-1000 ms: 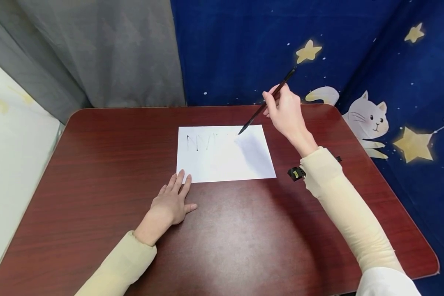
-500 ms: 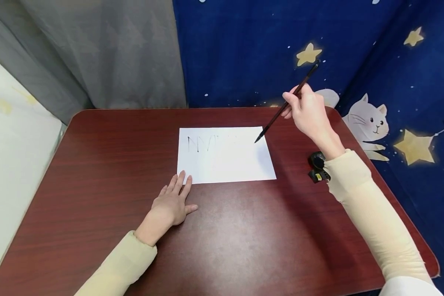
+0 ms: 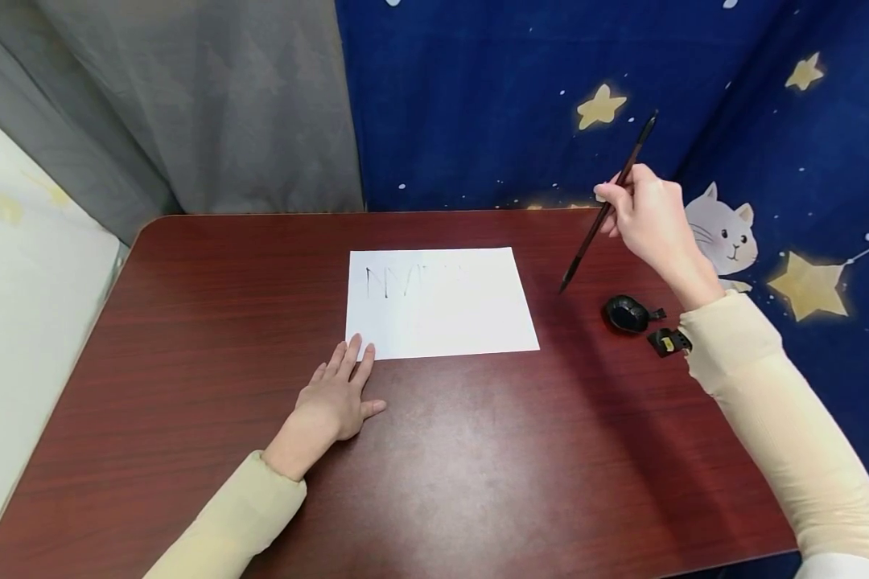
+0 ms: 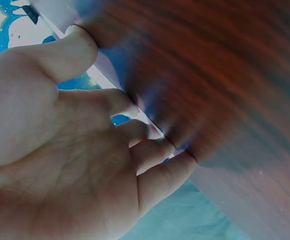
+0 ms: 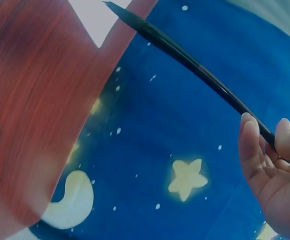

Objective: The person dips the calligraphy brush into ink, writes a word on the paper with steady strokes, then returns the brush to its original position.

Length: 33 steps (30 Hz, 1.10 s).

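My left hand [image 3: 333, 400] lies with straight, spread fingers, its fingertips on the lower left corner of a white sheet of paper [image 3: 449, 314]. Thin dark strokes like letters run along the upper left of that sheet, with fainter marks further right. My right hand [image 3: 655, 217] pinches a dark-handled writing brush [image 3: 592, 233] between thumb and fingers. It is held slanted in the air right of the paper, dark tip down. In the right wrist view, the brush [image 5: 200, 70] extends from the fingers. A small black dish [image 3: 626, 314] sits below the right hand on the table.
The reddish-brown wooden table [image 3: 210, 322] has rounded far corners. Behind it hang a grey curtain [image 3: 261, 104] and a blue curtain [image 3: 463, 88] with stars and a cat. A black wrist-worn device [image 3: 669, 342] shows beside the right sleeve.
My right hand has moved right with the brush, whose tip has gone from over the paper to beyond its right edge. The black dish has come into view. The left hand stays put.
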### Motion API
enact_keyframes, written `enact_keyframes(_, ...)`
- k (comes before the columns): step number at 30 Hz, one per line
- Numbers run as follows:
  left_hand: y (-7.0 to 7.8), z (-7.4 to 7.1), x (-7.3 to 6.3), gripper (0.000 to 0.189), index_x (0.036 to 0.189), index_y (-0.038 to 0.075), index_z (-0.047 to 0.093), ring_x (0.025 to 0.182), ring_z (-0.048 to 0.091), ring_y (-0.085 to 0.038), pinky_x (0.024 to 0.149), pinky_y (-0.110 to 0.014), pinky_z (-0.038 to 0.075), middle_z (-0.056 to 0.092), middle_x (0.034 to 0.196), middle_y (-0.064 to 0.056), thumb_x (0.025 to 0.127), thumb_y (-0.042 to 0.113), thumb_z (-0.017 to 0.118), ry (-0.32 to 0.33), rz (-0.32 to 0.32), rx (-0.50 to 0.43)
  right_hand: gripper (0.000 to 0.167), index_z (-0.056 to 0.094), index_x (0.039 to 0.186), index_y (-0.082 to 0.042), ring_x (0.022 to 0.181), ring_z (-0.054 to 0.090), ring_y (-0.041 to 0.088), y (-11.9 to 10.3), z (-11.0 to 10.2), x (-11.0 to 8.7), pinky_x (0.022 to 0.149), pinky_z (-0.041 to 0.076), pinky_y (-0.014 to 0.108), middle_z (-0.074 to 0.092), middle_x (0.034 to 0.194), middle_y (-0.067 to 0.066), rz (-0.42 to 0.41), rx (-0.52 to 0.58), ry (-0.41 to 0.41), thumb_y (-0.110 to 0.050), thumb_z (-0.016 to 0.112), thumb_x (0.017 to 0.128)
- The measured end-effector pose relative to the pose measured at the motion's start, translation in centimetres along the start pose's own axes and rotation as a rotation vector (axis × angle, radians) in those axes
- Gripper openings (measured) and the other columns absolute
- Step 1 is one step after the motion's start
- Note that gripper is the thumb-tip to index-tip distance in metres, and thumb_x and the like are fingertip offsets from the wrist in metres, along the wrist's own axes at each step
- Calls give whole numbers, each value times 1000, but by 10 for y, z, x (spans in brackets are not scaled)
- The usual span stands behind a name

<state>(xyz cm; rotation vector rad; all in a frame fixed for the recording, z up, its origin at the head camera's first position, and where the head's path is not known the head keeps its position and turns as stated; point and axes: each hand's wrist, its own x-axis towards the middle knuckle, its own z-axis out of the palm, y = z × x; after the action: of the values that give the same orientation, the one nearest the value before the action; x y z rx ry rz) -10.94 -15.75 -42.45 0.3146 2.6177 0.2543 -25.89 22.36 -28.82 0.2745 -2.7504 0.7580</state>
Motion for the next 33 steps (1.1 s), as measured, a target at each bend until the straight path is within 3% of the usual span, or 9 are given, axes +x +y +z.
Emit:
enact_keyframes(7, -1, 1, 0, 78, 162, 2, 11, 154, 3, -37, 122, -54, 17, -3, 168, -20, 106, 40, 51, 1, 0, 5, 41, 61, 107, 1, 52, 61, 12, 21, -14, 1, 48, 45, 21, 68, 68, 13, 52, -90, -50, -39, 51, 106)
enact_keyframes(9, -1, 1, 0, 78, 162, 2, 11, 154, 2, -37, 122, -54, 17, -3, 168, -20, 106, 40, 51, 0, 0, 8, 41, 61, 103, 2, 51, 60, 14, 30, -19, 0, 76, 55, 27, 66, 65, 14, 52, -110, -59, -38, 51, 106)
enact_keyframes(11, -1, 1, 1, 79, 162, 2, 11, 154, 2, -36, 122, -53, 17, -3, 168, -19, 106, 41, 50, -6, -2, 14, 42, 61, 99, 3, 50, 58, 15, 40, -23, 0, 78, 55, 37, 65, 61, 12, 50, -149, -67, -37, 50, 107)
enact_keyframes(14, -1, 0, 1, 79, 162, 3, 10, 154, 1, -36, 122, -53, 16, -4, 168, -19, 106, 41, 50, -12, -5, 16, 44, 61, 97, 5, 53, 58, 20, 54, -28, -2, 74, 54, 42, 64, 60, 11, 62, -197, -96, -36, 49, 107)
enact_keyframes(16, -1, 0, 1, 79, 162, 3, 10, 154, 1, -36, 122, -53, 16, -4, 168, -19, 106, 41, 50, -11, -4, 15, 45, 61, 98, 4, 58, 60, 26, 62, -32, -3, 50, 43, 35, 65, 63, 11, 88, -235, -133, -38, 47, 108)
enact_keyframes(18, 0, 0, 1, 78, 162, 3, 10, 154, 2, -36, 122, -53, 17, -3, 168, -19, 106, 41, 50, -7, -3, 14, 48, 60, 100, 5, 64, 61, 32, 70, -36, -3, 50, 44, 36, 66, 67, 14, 113, -248, -173, -40, 46, 108)
enact_keyframes(24, 0, 0, 1, 78, 162, 2, 11, 154, 2, -36, 122, -53, 18, -2, 168, -19, 106, 40, 50, -6, 0, 19, 49, 56, 83, 4, 62, 57, 36, 100, -36, -3, 57, 46, 50, 58, 64, 15, 59, -347, -247, -36, 45, 109)
enact_keyframes(33, 2, -1, 1, 78, 162, 2, 10, 154, 3, -36, 122, -53, 17, -3, 168, -19, 106, 40, 50, -11, -6, 27, 51, 54, 72, -2, 62, 59, 33, 134, -25, -4, 72, 48, 57, 57, 53, 5, 52, -380, -492, -36, 45, 109)
